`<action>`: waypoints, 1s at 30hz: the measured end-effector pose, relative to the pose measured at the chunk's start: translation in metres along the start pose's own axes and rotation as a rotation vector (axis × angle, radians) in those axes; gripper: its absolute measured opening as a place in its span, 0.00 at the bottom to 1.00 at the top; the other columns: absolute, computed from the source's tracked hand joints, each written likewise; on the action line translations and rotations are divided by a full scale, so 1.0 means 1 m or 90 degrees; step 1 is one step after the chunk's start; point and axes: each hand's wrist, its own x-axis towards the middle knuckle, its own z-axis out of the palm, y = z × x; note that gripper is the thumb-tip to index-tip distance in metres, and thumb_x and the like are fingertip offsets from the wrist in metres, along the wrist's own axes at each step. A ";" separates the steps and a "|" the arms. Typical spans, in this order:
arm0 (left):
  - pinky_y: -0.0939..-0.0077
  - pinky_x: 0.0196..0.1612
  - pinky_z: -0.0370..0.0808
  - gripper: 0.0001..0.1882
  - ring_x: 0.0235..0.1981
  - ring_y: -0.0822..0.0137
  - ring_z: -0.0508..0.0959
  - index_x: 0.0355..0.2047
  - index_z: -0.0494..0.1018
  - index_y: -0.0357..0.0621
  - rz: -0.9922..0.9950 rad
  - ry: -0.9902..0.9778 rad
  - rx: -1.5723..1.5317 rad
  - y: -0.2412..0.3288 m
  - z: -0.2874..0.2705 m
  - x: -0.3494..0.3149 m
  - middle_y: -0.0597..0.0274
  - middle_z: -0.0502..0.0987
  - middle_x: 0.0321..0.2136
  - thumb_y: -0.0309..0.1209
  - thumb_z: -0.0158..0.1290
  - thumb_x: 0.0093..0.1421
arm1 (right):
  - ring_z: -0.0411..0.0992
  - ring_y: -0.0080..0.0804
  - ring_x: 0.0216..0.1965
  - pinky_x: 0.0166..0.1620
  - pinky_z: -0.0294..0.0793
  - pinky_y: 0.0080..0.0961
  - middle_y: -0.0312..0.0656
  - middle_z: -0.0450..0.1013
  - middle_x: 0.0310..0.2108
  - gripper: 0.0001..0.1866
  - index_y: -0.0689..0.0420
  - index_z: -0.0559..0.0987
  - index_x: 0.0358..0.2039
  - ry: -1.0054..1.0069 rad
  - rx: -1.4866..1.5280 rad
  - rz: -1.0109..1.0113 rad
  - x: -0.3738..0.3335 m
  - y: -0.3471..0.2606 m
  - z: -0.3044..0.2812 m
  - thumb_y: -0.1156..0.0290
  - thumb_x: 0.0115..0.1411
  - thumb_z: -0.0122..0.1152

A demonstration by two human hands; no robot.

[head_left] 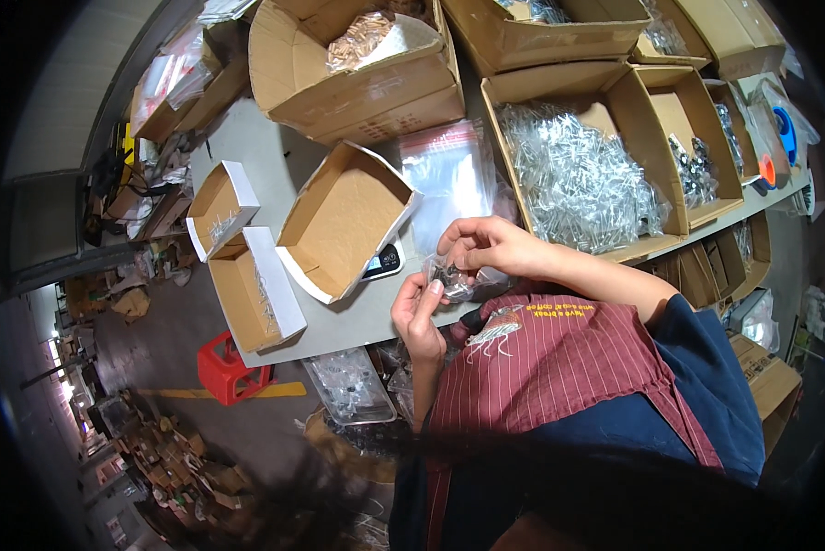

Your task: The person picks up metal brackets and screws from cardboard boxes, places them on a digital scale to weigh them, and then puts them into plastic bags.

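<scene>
A small clear plastic bag [458,292] with dark and shiny small parts in it is between my hands, at the table's near edge. My left hand [419,317] grips its left side, thumb on top. From the right, my right hand [488,246] comes in with fingers bent and pinched together at the bag's upper side. What exactly its fingertips hold is too small to make out. Just beyond lie a stack of clear zip bags [440,179] and a scale [383,264], partly covered by an open cardboard tray [344,216].
Two small boxes [238,303] with thin metal pieces stand at left. Across the back right, a large carton [500,101] holds many bagged metal parts, beside a narrower carton [683,115] of dark parts. A red stool [229,369] and a clear plastic tray [350,390] are below the table.
</scene>
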 end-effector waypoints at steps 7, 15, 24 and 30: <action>0.84 0.35 0.66 0.07 0.28 0.77 0.70 0.37 0.73 0.34 -0.024 -0.003 -0.025 0.000 0.003 0.003 0.65 0.75 0.28 0.25 0.53 0.62 | 0.74 0.23 0.37 0.43 0.74 0.21 0.40 0.77 0.39 0.18 0.65 0.70 0.52 0.014 0.051 0.024 0.000 0.000 -0.002 0.83 0.60 0.52; 0.84 0.35 0.66 0.09 0.28 0.77 0.70 0.38 0.74 0.33 -0.046 0.011 -0.020 0.002 0.002 0.005 0.66 0.76 0.28 0.26 0.54 0.60 | 0.72 0.21 0.39 0.45 0.72 0.20 0.37 0.74 0.37 0.19 0.65 0.72 0.51 -0.001 -0.040 0.012 0.000 -0.002 -0.001 0.85 0.58 0.55; 0.84 0.34 0.68 0.10 0.28 0.75 0.73 0.40 0.75 0.30 -0.039 -0.004 0.007 -0.004 -0.003 0.005 0.62 0.78 0.30 0.25 0.53 0.61 | 0.72 0.20 0.34 0.39 0.74 0.19 0.35 0.74 0.33 0.15 0.64 0.74 0.47 -0.015 -0.075 -0.011 0.001 -0.003 -0.007 0.80 0.59 0.59; 0.84 0.34 0.68 0.11 0.28 0.75 0.73 0.40 0.75 0.28 -0.027 0.002 0.016 -0.005 -0.005 0.000 0.62 0.77 0.29 0.25 0.53 0.60 | 0.71 0.18 0.29 0.37 0.71 0.21 0.33 0.75 0.25 0.13 0.61 0.80 0.38 0.056 -0.191 0.004 0.003 -0.003 -0.001 0.64 0.60 0.65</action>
